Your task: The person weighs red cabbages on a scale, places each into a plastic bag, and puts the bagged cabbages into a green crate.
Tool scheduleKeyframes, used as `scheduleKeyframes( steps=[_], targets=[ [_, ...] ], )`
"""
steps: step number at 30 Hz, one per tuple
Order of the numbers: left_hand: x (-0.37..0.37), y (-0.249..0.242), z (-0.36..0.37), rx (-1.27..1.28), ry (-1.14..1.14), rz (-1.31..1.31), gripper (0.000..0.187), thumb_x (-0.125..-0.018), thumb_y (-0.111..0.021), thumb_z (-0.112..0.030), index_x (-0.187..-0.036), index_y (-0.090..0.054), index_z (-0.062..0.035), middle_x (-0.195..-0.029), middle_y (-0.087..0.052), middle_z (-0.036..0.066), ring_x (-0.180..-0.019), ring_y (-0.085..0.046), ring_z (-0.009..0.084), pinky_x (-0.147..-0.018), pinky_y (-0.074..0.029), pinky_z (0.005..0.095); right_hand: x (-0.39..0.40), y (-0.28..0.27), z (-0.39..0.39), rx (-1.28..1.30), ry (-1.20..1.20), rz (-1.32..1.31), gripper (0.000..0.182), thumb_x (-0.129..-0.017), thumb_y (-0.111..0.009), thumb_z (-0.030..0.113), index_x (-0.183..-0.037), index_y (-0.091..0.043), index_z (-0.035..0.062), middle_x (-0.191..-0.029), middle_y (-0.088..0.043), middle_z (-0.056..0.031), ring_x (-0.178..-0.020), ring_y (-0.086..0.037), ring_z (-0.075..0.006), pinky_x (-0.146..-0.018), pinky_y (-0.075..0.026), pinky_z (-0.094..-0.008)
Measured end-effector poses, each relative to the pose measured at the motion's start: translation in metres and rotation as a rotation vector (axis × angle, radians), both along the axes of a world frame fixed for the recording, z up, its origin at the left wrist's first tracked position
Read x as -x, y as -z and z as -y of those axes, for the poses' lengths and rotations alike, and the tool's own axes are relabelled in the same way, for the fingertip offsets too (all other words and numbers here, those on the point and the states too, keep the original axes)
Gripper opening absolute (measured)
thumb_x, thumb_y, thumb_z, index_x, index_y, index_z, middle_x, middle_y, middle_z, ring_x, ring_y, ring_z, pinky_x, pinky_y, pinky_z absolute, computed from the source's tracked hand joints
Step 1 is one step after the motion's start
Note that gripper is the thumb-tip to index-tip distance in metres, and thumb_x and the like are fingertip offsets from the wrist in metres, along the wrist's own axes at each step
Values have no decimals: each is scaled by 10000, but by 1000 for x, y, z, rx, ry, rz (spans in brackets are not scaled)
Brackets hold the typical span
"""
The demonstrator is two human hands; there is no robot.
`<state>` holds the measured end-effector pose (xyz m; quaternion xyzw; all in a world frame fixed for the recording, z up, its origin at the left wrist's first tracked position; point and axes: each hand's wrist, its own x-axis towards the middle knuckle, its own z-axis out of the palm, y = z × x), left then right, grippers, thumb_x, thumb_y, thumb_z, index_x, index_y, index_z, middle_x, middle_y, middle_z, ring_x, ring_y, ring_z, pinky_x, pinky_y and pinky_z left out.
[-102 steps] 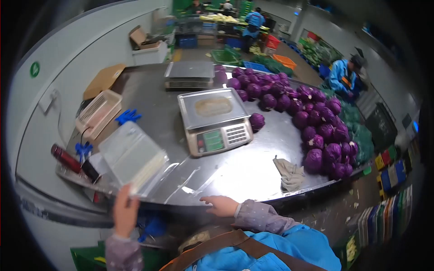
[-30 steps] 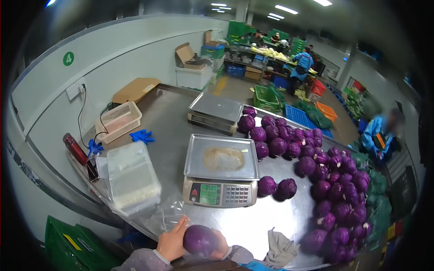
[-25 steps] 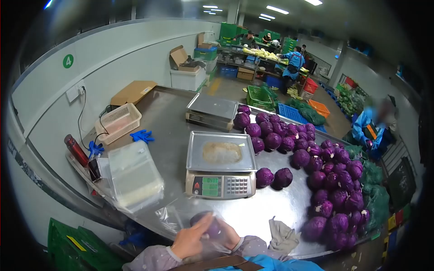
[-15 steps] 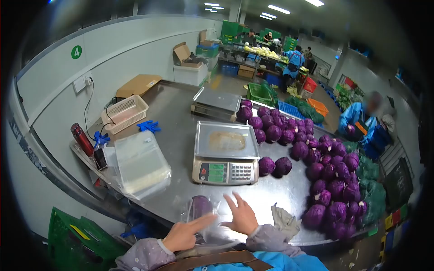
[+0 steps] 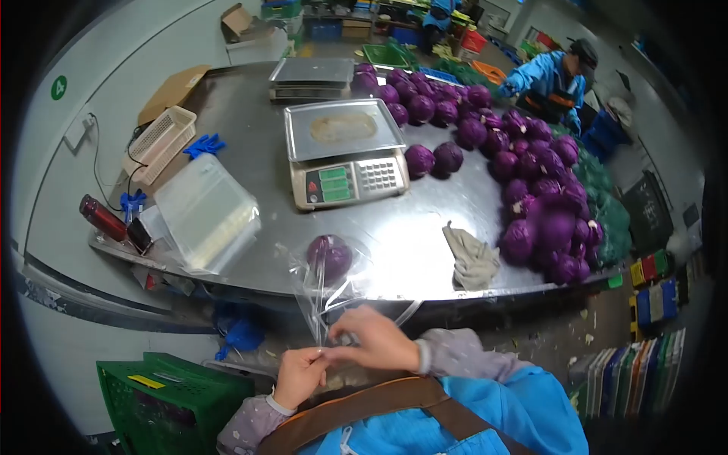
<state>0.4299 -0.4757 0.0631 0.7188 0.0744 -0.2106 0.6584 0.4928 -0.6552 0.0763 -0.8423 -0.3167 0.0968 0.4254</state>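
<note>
A purple cabbage (image 5: 329,258) sits inside a clear plastic bag (image 5: 311,292) at the table's front edge. Just below it, my left hand (image 5: 299,373) pinches the gathered end of the bag. My right hand (image 5: 371,339) has its fingers closed around the bag's neck, touching the left fingertips. Behind the bagged cabbage stands a digital scale (image 5: 345,152) with a bare metal pan. Two loose cabbages (image 5: 434,161) lie right of the scale, and a large pile of them (image 5: 542,163) covers the table's right side.
Flat clear bags (image 5: 205,216), blue gloves (image 5: 205,145), a white basket (image 5: 161,148) and a red flask (image 5: 102,218) are at left. A grey cloth (image 5: 470,258) lies at the front right. A green crate (image 5: 163,402) stands lower left. A co-worker (image 5: 550,83) is beyond the pile.
Both hands have come together at the bag's end; the right hand's spread fingers have closed. The view has tilted down, and the co-worker is leaning toward the pile.
</note>
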Motion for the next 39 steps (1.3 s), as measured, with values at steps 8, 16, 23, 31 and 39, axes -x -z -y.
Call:
scheduleKeyframes(
  steps=[8,16,23,31,39],
  targets=[
    [-40,-7,4,-899,163,843,230,-695,-662,-92,-923,-681,-71,-920,-640,118,-874,-578,270,-772,-451,368,10,34,-17,-130,-87,-350,171,-809,-587,182,-764,-600,17,-758,-587,-171,-716,-584,-327,-645,-453,-380],
    [-117,105,-44,-31,409,627,181,-858,-585,-176,-1006,-666,-110,-1190,-582,46,-1219,-435,298,-1024,-330,393,-12,-59,191,-359,-102,-657,262,-776,-603,131,-1001,-539,13,-940,-571,-121,-777,-528,-180,-651,-416,-293],
    [-128,99,-46,176,468,448,288,-897,-536,-263,-1090,-633,-73,-1144,-606,94,-1180,-477,277,-979,-384,361,-47,62,76,-91,255,123,911,-575,-829,233,-1318,-344,30,-1298,-436,-194,-1225,-415,-311,-1016,-313,-403],
    [-244,28,-12,226,-341,178,515,-923,-446,-415,-805,-668,35,-765,-662,157,-627,-621,176,-628,-487,293,-200,65,23,-705,576,-775,602,-920,-309,548,-740,-520,15,-649,-585,-133,-666,-638,-245,-609,-513,-326],
    [-171,110,-6,-32,-576,-527,391,-829,-617,-371,-842,-591,19,-633,-599,132,-454,-571,238,-463,-485,342,-163,171,25,21,655,-1048,557,-909,-413,471,-622,-503,1,-422,-422,-69,-328,-430,-218,-356,-362,-357]
  ],
)
